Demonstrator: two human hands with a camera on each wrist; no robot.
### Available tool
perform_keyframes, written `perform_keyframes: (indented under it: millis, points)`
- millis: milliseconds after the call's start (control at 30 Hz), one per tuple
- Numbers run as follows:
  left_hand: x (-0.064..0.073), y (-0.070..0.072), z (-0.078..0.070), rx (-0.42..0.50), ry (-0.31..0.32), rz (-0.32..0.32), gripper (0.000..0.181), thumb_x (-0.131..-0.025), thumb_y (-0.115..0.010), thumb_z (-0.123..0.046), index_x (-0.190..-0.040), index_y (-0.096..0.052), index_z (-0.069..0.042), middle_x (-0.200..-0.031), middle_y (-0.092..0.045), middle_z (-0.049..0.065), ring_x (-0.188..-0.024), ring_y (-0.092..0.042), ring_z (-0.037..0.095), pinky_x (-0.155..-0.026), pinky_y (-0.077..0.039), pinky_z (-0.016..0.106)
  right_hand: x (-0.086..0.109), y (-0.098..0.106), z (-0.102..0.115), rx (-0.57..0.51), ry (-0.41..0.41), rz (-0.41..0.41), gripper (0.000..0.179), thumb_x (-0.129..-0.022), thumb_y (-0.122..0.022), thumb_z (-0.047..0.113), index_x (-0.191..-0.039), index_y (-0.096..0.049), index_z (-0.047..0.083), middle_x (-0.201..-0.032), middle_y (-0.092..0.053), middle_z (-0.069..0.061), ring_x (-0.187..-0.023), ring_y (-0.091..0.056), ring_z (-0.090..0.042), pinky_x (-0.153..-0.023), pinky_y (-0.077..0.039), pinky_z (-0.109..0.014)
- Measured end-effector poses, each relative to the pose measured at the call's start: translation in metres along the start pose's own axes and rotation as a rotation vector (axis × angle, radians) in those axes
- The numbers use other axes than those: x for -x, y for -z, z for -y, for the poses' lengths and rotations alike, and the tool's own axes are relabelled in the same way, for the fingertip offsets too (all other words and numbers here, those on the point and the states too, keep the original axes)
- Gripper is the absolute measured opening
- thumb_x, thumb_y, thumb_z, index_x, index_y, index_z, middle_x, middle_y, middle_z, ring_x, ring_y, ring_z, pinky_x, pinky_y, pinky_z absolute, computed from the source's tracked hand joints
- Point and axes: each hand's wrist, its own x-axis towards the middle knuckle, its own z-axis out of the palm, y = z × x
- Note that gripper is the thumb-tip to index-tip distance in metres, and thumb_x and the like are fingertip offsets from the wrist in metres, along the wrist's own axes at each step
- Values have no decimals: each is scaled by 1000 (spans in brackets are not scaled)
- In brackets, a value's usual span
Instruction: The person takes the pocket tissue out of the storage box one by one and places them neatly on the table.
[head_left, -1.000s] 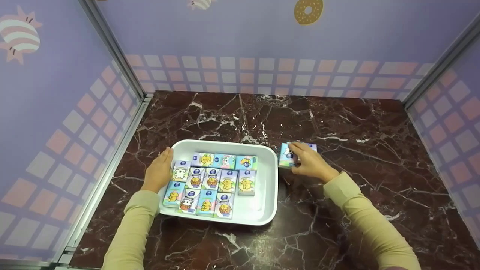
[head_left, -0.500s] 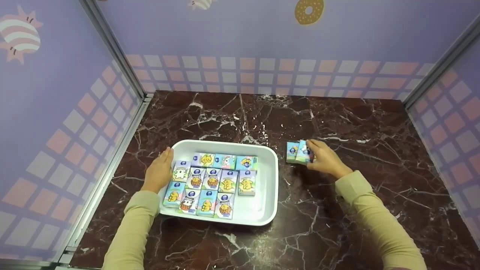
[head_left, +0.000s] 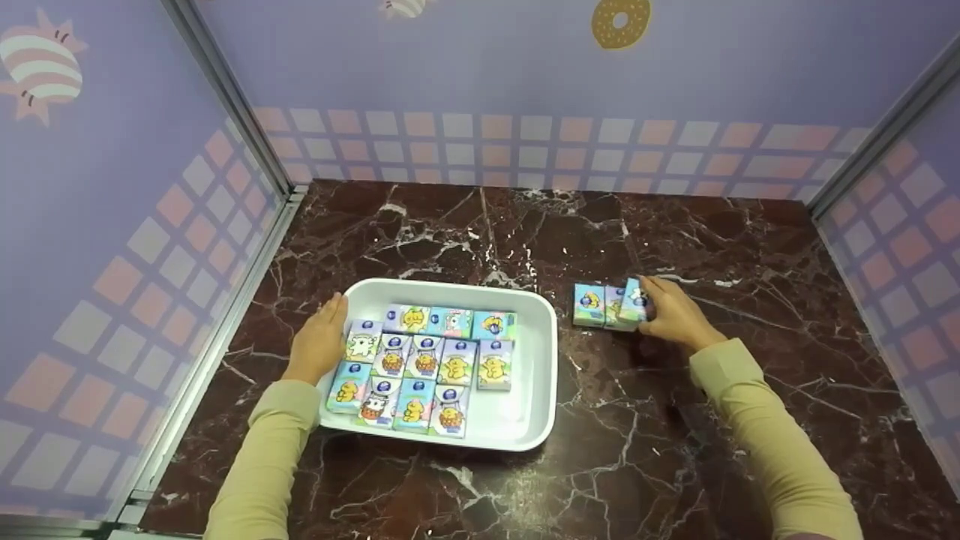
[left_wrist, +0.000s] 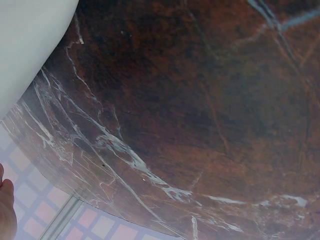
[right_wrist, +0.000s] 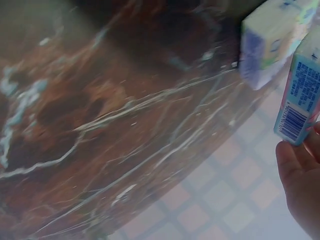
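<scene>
My left hand (head_left: pixel 318 341) lies along the left side of a white plastic tray (head_left: pixel 546 375), fingers straight and touching its rim. In the tray, small tissue packs (head_left: pixel 457 362) with cartoon animals lie face up in rows. Right of the tray, my right hand (head_left: pixel 673 311) pinches a light-blue tissue pack (head_left: pixel 634 300) between thumb and fingers. In the right wrist view its barcoded side faces the camera, held tilted. Close beside it on the tabletop lie a purple tissue pack (head_left: pixel 614 306) and a blue tissue pack (head_left: pixel 589 304).
The tabletop is dark red marble (head_left: pixel 525 240) with white veins. Purple panels stand on the left, back (head_left: pixel 495 67) and right, with pink and white squares along the bottom. A metal rail (head_left: pixel 217 337) runs along the left edge.
My right hand has moved to the right with the light-blue pack, away from the tray. Both packs beneath and beside it now show. My left hand and the tray have stayed put.
</scene>
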Motion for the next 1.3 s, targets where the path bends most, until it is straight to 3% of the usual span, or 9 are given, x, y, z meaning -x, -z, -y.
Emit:
perform_keyframes:
  millis: [200,300,433,800,933,1100,1200,1300]
  points:
    - [0,1,0,2,-1,1,55,-78,-48,-1,-131,-37,6,-135,-39,21,-118,-43,38,-98,-38,48,3,0,-13,-19,-20,24,85,-59,-67,11,-134,-30,-7,-131,-37,-29,-116,-39,-40,-96,-35,-54]
    - [1,2,0,-2,4,10,55,-78,-47,-2,-131,-36,6,-135,-39,21,-118,-43,39,-98,-38,48,4,0,-18,-38,-21,24,85,-58,-67,9,-134,-31,-7,-130,-39,-27,-99,-52,-35,-88,-42,-49]
    - [0,2,0,-4,9,15,54,-79,-47,-2,-131,-36,6,-135,-39,20,-118,-43,39,-98,-38,48,4,0,-23,-41,-31,28,85,-56,-66,8,-132,-33,-8,-127,-42,-25,-80,-56,-26,-76,-45,-43]
    - [-1,2,1,1,8,35,53,-81,-48,-4,-131,-36,7,-136,-37,21,-121,-41,38,-101,-35,47,5,3,-30,-83,-64,81,86,-57,-66,2,-133,-30,-9,-130,-38,-28,-79,-58,-26,-72,-48,-41]
    - [-1,2,1,2,7,47,53,-81,-45,-3,-131,-35,8,-136,-36,22,-121,-40,38,-101,-34,48,5,1,-33,-39,-46,90,84,-59,-67,5,-133,-30,-8,-129,-39,-28,-77,-57,-26,-67,-48,-41]
    - [-2,2,1,12,3,36,52,-80,-45,-2,-131,-35,8,-136,-37,22,-121,-40,39,-101,-35,48,4,-5,-37,-8,-32,87,82,-60,-66,5,-133,-30,-10,-129,-36,-31,-97,-52,-38,-83,-44,-51]
    - [-1,2,1,17,3,25,53,-80,-46,-2,-131,-36,8,-135,-38,22,-120,-41,39,-100,-36,48,3,-9,-38,-13,-24,89,82,-60,-64,2,-132,-28,-13,-130,-34,-33,-115,-38,-44,-95,-35,-55]
    - [0,1,1,17,6,24,53,-79,-46,-2,-131,-36,7,-136,-38,22,-120,-41,39,-100,-36,48,2,-12,-38,-26,-9,84,81,-60,-62,0,-132,-26,-14,-130,-32,-34,-118,-33,-45,-98,-31,-55]
